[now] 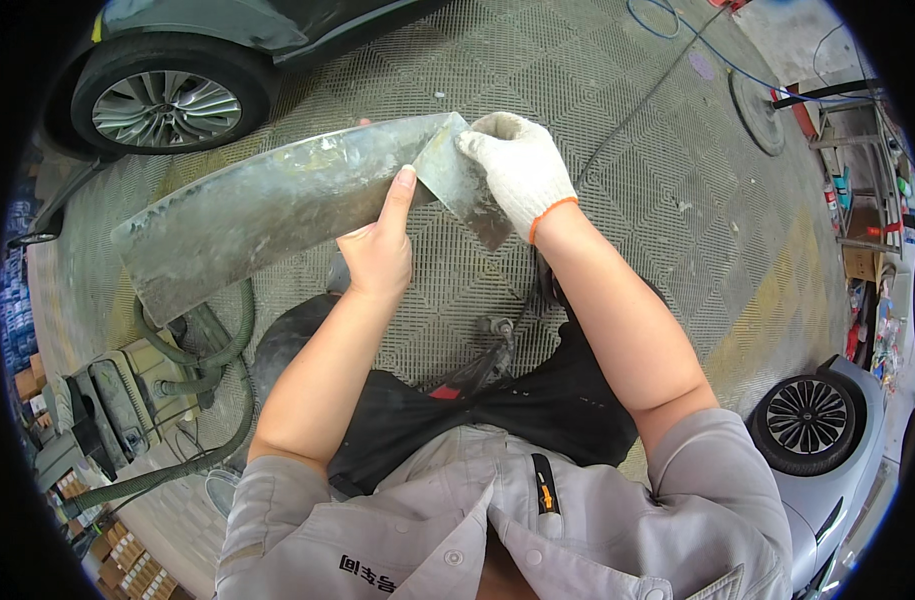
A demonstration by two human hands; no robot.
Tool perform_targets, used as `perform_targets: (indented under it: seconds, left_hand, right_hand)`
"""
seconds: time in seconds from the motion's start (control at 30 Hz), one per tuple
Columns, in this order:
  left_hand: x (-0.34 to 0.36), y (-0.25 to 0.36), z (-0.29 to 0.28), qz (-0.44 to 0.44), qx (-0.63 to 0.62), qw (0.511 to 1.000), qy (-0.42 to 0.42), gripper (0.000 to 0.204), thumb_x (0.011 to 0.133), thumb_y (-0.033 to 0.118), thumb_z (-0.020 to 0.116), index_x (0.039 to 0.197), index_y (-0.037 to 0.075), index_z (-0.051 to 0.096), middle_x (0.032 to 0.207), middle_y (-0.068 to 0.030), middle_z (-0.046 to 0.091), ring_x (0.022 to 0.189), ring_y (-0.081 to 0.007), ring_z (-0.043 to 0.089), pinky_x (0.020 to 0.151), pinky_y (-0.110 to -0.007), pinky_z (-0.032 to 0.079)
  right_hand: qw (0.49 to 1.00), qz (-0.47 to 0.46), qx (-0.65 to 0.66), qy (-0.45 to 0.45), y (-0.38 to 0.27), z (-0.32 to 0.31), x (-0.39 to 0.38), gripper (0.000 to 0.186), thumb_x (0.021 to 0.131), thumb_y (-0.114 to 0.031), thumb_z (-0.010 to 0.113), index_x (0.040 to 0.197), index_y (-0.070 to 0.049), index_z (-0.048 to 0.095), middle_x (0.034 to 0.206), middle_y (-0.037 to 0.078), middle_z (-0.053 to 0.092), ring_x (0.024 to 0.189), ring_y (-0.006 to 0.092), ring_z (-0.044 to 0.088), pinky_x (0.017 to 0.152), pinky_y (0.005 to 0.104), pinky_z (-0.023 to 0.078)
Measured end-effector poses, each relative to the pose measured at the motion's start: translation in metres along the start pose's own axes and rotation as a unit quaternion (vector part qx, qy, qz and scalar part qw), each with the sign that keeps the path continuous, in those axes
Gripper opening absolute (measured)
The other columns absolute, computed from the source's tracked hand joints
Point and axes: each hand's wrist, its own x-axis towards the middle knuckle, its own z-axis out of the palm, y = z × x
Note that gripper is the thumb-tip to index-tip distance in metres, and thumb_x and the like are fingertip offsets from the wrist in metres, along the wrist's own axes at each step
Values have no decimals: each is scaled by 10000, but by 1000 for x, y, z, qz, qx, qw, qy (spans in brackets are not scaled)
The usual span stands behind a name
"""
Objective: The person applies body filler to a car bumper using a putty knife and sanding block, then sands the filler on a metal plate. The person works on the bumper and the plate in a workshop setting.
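Note:
My bare left hand [382,245] grips a long, slightly curved metal plate [267,195] by its right end. The thumb lies on top, and most of the fingers are hidden underneath. Grey, scuffed and smeared, the plate looks like a putty mixing board. In a white knit glove with an orange cuff, my right hand [524,165] pinches a small rectangular putty spreader [465,185]. One edge of the spreader rests against the plate's right end, close to my left thumb, and its lower corner hangs past the plate.
A dark car's wheel [167,105] stands at the far left. A grey machine [107,410] with a thick green hose [239,400] is at the left. On the right are a metal rack [862,170] and another car wheel [809,423]. Hoses and a cable cross the grated floor [657,230].

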Motion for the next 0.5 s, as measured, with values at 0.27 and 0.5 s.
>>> perform_targets:
  seconds: [0.27,0.5]
  left_hand:
    - [-7,1,15,-25,36,998,40,608,1037,-2,752,1587,-33,495,1644,-164,533,1447,-254,562,1233,-402,461]
    - [-7,4,8,-11,152,987,-40,614,1037,-10,751,1590,-26,484,1670,-151,507,1449,-244,554,1242,-399,460]
  right_hand:
    - [999,-3,-33,10,-2,1,0,205,1008,-154,732,1108,25,749,995,97,765,885,177,687,824,352,575]
    - [998,-3,-52,24,1,-7,-3,212,996,-154,750,1106,27,758,976,86,768,841,162,689,767,342,578]
